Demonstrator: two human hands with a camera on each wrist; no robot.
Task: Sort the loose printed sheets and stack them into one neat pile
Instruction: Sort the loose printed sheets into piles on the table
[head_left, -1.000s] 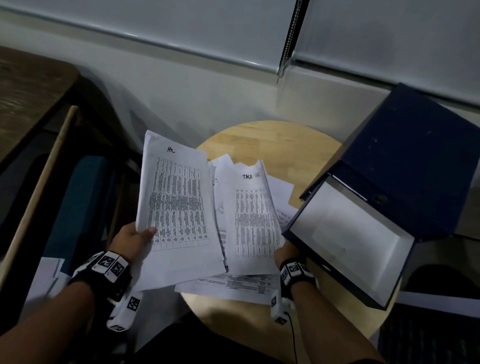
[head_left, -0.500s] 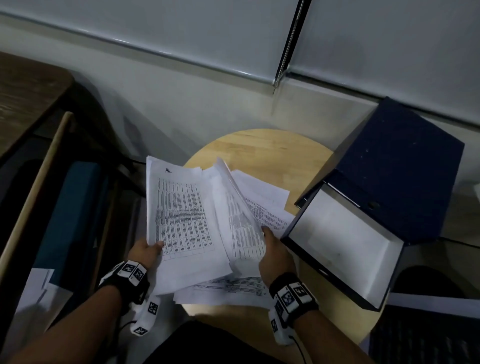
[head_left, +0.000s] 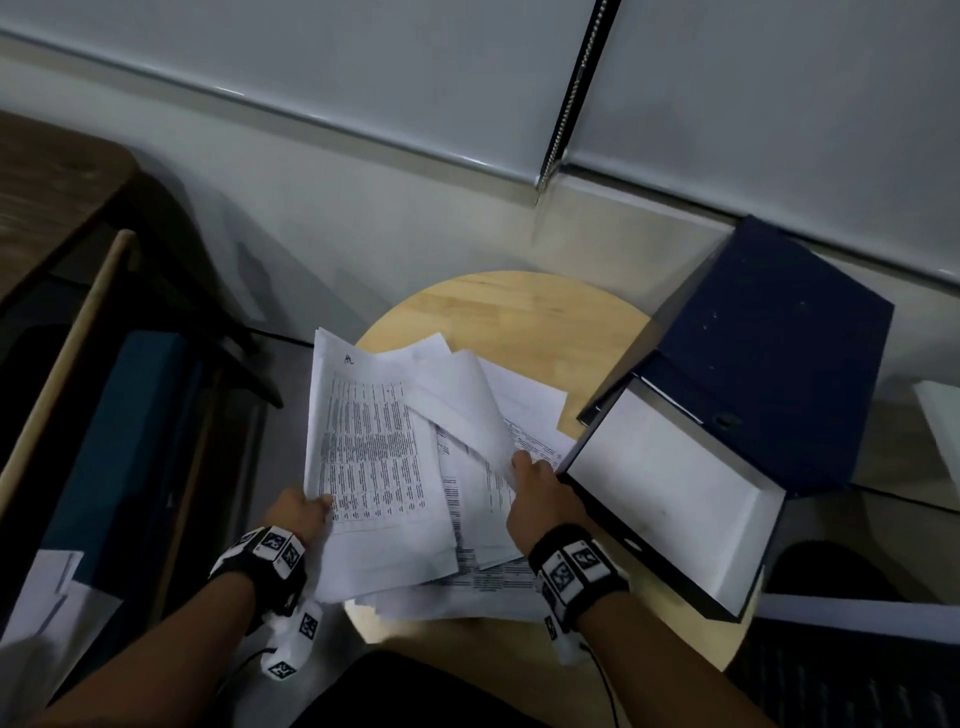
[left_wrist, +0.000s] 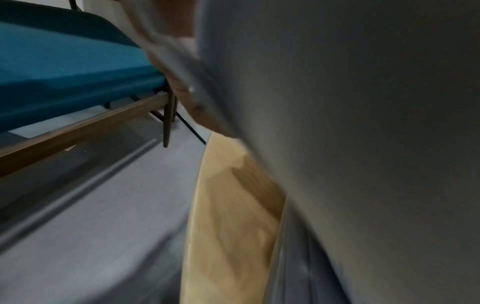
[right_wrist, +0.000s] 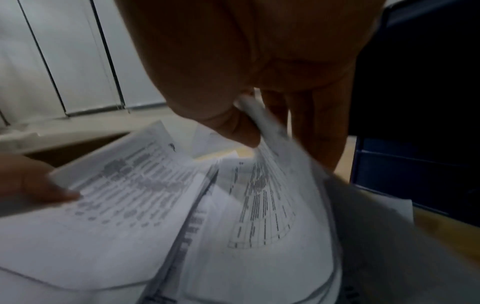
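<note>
Head view: person's left hand (head_left: 301, 512) pinches the near-left edge of a held batch (head_left: 374, 467) of printed sheets, thumb on the printed face, other fingers hidden under the paper. Batch is tilted up off the round table (head_left: 519, 306), long axis running away from the person, handwritten mark at the far end.

Right hand (head_left: 535, 486) is just to the right, thumb and fingers clamped on the near edge of a single sheet (head_left: 467, 410) that bows up and over toward the batch. Right wrist view confirms it: thumb (right_wrist: 233, 127) on one side, fingers behind, paper curling between them, table print facing the batch.

More loose sheets (head_left: 524, 410) lie fanned flat on the table under and beyond both hands, corners pointing all ways, nearest ones touching the open blue box file (head_left: 779, 353) at the right edge of the table.

Key relation, as I read it: the curled sheet lies right of the batch, with its free far end already leaning left over it. Long axes roughly parallel but not aligned; the sheet is skewed clockwise against the batch. Right hand is the one on it, so it would do the laying over, left hand only bracing.

Left wrist view is mostly blurred paper, no use for finger detail.
</note>
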